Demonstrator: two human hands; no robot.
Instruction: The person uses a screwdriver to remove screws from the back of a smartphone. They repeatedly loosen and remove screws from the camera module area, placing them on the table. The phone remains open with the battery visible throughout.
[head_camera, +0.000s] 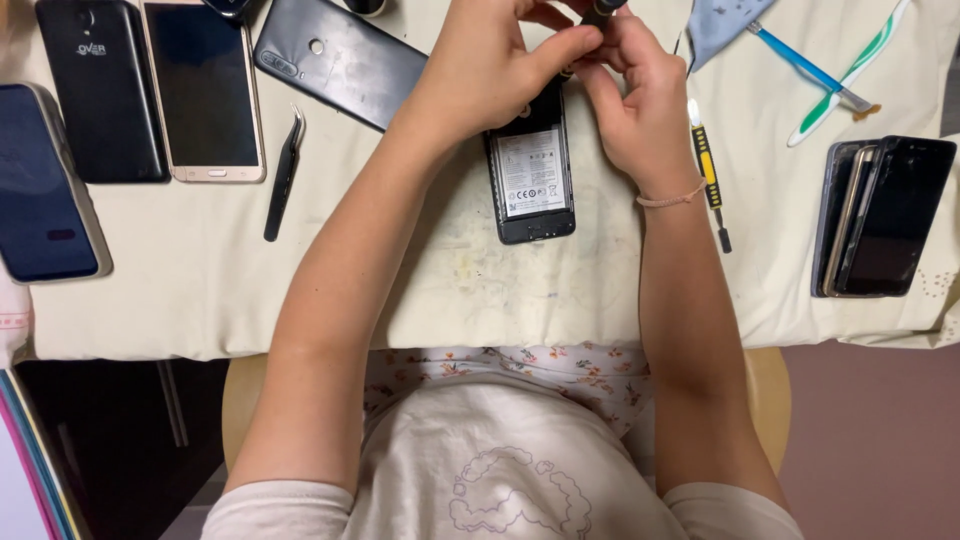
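An opened black phone (531, 178) lies back up on the cream cloth (480, 290), its battery exposed. My left hand (495, 70) and my right hand (635, 95) meet above its top end. Both pinch a small dark object (603, 10) at the frame's top edge; what it is I cannot tell. A thin bracelet sits on my right wrist.
Black tweezers (285, 170) lie left of my arm. A black back cover (340, 60), a gold phone (203, 90) and two dark phones (100, 90) fill the left. A yellow-handled screwdriver (708, 170), two toothbrushes (840, 70) and stacked phones (885, 215) lie right.
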